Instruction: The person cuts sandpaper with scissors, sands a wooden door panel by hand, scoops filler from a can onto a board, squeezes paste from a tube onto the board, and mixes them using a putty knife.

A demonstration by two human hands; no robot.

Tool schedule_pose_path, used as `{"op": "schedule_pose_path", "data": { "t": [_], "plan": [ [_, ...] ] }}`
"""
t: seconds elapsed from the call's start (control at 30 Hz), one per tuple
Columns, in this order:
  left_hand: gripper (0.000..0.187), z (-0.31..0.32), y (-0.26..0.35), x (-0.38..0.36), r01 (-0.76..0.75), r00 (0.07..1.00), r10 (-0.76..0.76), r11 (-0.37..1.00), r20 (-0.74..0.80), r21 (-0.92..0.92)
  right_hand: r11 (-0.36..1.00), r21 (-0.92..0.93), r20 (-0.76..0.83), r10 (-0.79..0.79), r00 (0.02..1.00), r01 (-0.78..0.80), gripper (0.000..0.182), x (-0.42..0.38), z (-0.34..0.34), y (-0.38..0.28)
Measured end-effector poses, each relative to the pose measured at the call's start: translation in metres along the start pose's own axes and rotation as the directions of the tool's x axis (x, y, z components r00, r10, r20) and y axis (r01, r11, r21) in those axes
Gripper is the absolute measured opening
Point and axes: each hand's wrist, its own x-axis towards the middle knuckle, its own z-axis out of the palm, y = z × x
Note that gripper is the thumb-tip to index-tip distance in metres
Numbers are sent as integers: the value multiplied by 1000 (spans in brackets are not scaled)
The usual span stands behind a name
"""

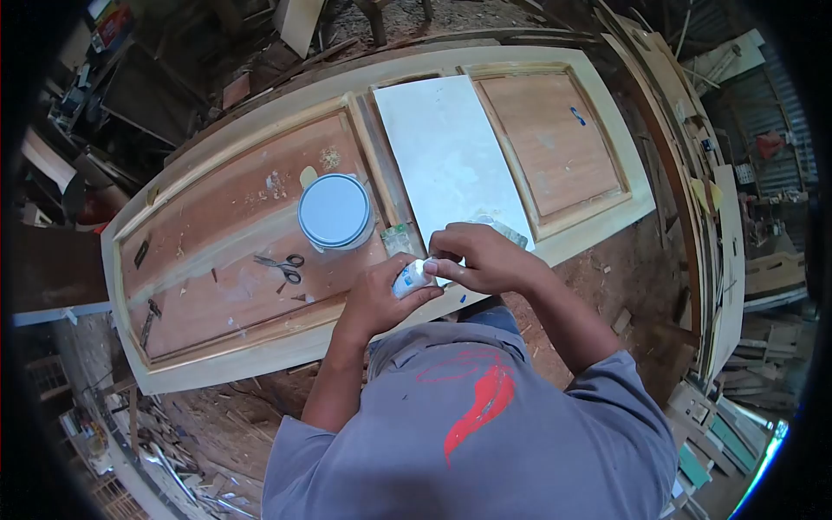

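Near the front edge of a panelled wooden door (251,357), my left hand (379,295) is wrapped round a small white bottle with blue marking (409,279). My right hand (477,258) is closed at the bottle's white top, its thumb and fingers pinched there. Just beyond my hands lies a small green and clear packet (398,240). A round tub with a pale lid (334,211) stands on the door left of it. Behind my right hand, a white sheet (451,152) lies across the door, with another packet (503,227) partly hidden at its near end.
Black scissors (282,267) lie left of the tub. Small dark tools (151,322) rest at the door's left end, and a blue piece (578,116) on its right panel. Long boards (663,165) stand at the right. Wood scraps cover the ground.
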Motion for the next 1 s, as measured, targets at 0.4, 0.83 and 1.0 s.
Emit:
{"op": "schedule_pose_path", "data": {
  "t": [0.4,0.83,1.0],
  "plan": [
    [40,29,-91,-11,170,758,179,874,-627,455,879,-57,-183,458,870,-474,25,-112,9,226],
    [51,16,-77,93,346,559,470,616,-683,708,925,-154,-358,275,892,-346,54,-156,33,279],
    [13,130,-100,47,194,837,47,906,-544,376,916,-249,-369,210,905,-314,54,-152,44,283]
  ]
}}
